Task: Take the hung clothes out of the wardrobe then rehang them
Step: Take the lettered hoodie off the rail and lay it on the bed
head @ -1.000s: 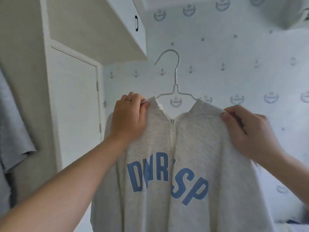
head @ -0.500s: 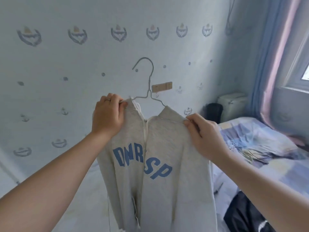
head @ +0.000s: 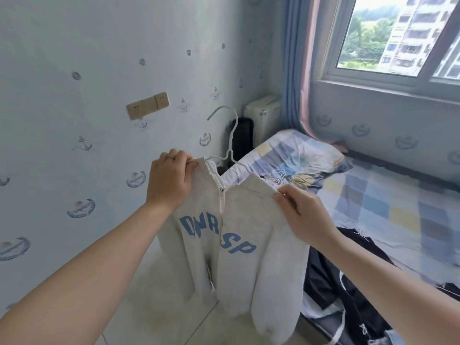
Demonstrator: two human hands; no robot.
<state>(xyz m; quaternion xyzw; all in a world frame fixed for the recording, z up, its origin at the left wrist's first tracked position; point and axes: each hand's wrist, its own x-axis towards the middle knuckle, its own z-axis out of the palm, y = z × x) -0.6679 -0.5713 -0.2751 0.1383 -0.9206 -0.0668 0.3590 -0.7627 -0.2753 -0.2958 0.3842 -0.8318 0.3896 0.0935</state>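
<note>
A: Where is the sweatshirt (head: 245,215) now?

B: Middle of the frame, held up in the air on its wire hanger (head: 232,135). The hook stands free above the collar and catches on nothing. A second ago it hung before the wardrobe door at the left. Half a second ago only bare wallpaper was behind it. Now the bed (head: 378,202) lies behind and to the right.

A: Did the grip change?

B: No. The left hand (head: 169,183) still has its fingers curled over the shoulder left of the zip, clamped on cloth. A ring (head: 170,158) shows on one finger. The right hand (head: 305,214) pinches the other shoulder, thumb on the front.

A: And the arms?

B: Both bare forearms reach in from the lower corners. The right hand sits lower than the left, so the garment tilts down to the right. The sleeves hang over the floor (head: 149,310).

A: Around it?

B: A pillow (head: 301,155) at the bed's head and dark clothes (head: 333,277) on its near edge. A socket plate (head: 148,105) on the wall, left of centre. The curtain (head: 298,70) and window (head: 398,38) are at upper right.
</note>
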